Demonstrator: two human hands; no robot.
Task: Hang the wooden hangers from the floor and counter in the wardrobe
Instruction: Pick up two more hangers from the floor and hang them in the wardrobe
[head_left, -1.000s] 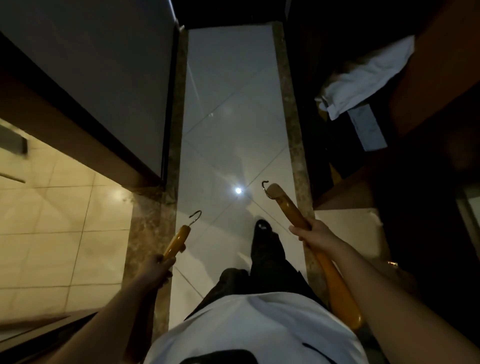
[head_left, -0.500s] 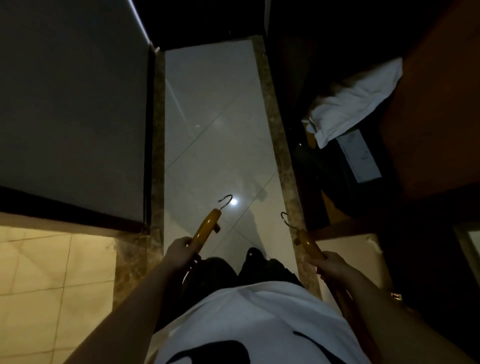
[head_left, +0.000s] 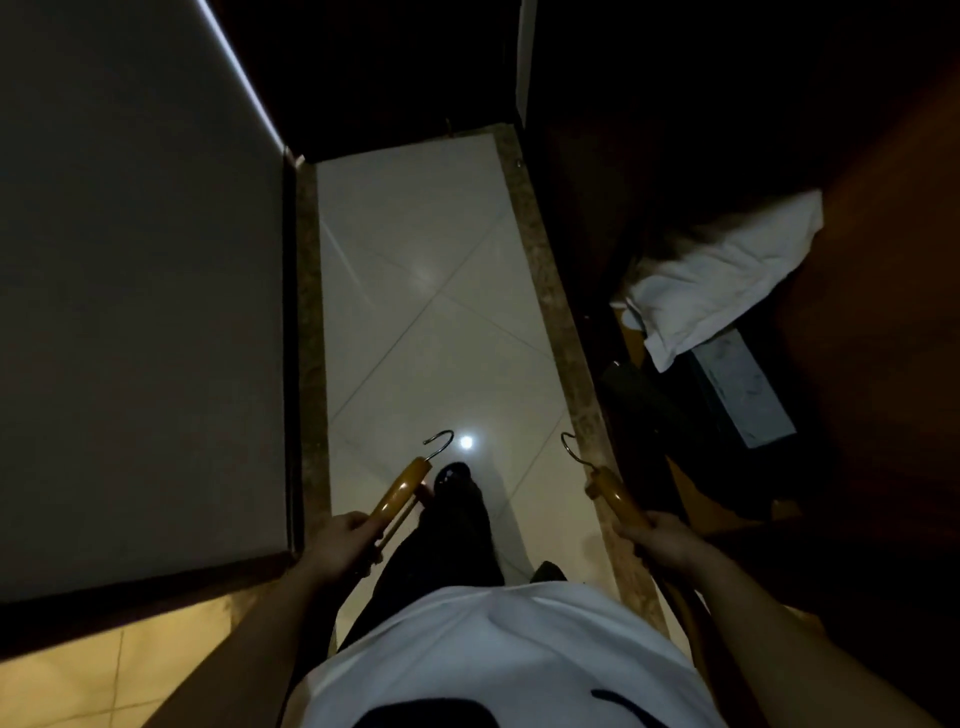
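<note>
Over dim tiles, each hand (head_left: 340, 540) (head_left: 662, 538) seemingly clasps a hanger (head_left: 402, 488) (head_left: 615, 496).

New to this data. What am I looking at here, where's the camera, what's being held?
No robot here: a person wears one wide-angle camera on the head, looking down past a white shirt and dark trousers to a pale tiled floor. The left hand has its grip closed on a wooden hanger, metal hook pointing forward. The right hand holds a second hanger the same way. On the right, in a dark wooden recess, lies a white folded cloth. Neither hanger is hung yet.
</note>
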